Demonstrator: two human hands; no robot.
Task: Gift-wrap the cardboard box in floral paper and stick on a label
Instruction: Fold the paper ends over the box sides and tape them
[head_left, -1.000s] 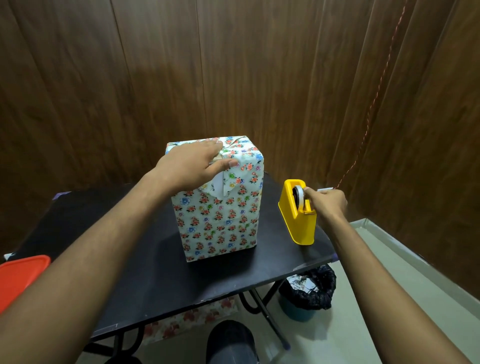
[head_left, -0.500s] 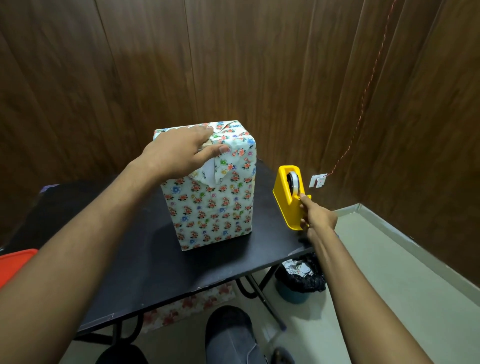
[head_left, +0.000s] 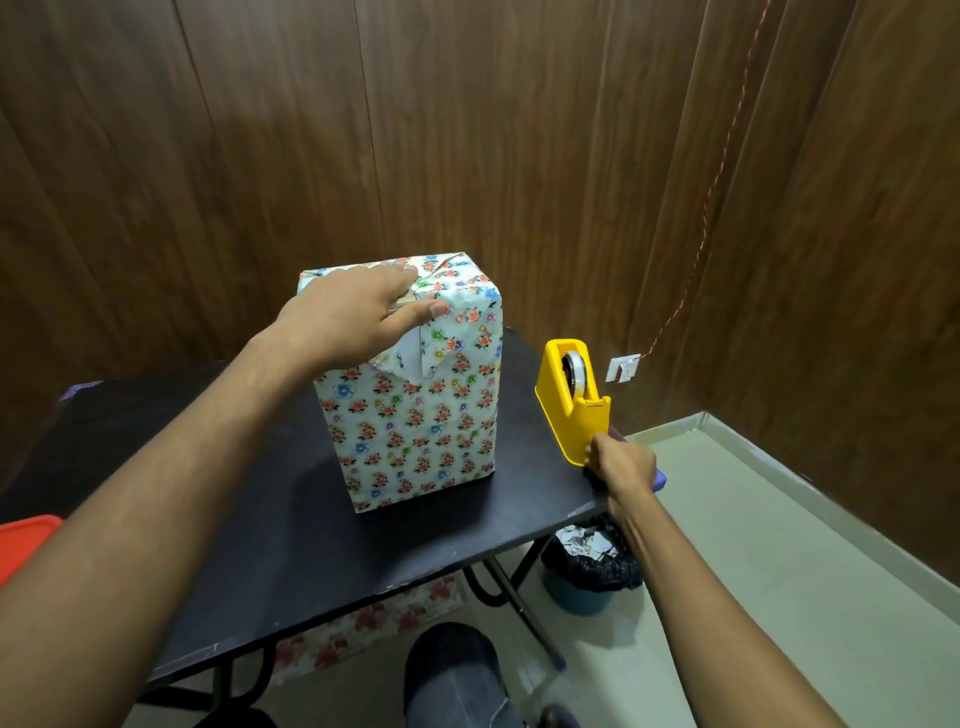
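Leftmost, one red lid (head_left: 23, 545) pokes in at the frame's edge, mostly cut off. My left hand (head_left: 348, 317) lies flat on top of the box (head_left: 415, 415), fingers straight, thumb pressing the folded paper down near the front top edge. That box is one tall upright package, standing about mid-width on the black table (head_left: 260, 519), toward its far side. White paper (head_left: 452, 374) printed with small red, blue, green and purple flowers covers every face I can see. Below my thumb, a triangular flap shows its plain white underside and hangs loose. My palm hides most of the top folds, so I cannot make out how they meet.

Right of the box, apart from it, stands one yellow tape dispenser (head_left: 571, 400) near the table's right edge, holding a single roll of tape (head_left: 575, 370). My right hand (head_left: 621, 465) sits at the dispenser's near lower corner, fingers curled; from behind I cannot tell whether they pinch a tape end or hold nothing. Something purple peeks past that hand, too hidden to name.

Under the table, one bin lined with a black bag (head_left: 589, 564) holds paper scraps, and a floral scrap (head_left: 363, 623) lies on the floor. My knee (head_left: 452, 670) is cut off at the bottom.
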